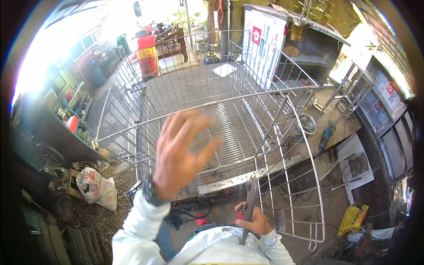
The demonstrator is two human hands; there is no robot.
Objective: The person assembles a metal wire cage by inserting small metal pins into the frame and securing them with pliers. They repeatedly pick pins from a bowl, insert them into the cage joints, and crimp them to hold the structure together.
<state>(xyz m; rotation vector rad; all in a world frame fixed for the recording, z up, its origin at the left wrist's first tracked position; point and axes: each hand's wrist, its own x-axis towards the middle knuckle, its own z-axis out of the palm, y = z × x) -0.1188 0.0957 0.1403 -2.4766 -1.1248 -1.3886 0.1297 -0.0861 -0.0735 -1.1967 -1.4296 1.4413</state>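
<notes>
A large wire basket (207, 102) of silvery metal rods stands on the workbench before me. Its wire mesh side panel (289, 194) hangs down past the bench's front edge on the right. My left hand (179, 150) is raised in front of the basket's near side, fingers spread and slightly blurred, holding nothing. A dark watch sits on that wrist. Close to my body, my right hand (256, 221) is wrapped around a long, rusty metal hand tool (251, 198), held roughly upright beside the hanging panel. The tool's exact kind cannot be made out.
On the bench's right lie an angle grinder (326, 137) and a round metal dish (306, 124). A metal cabinet (304, 48) stands at the back right. A white sack (97, 187) rests on the ground at left. A yellow bag (353, 219) lies at lower right, near cables.
</notes>
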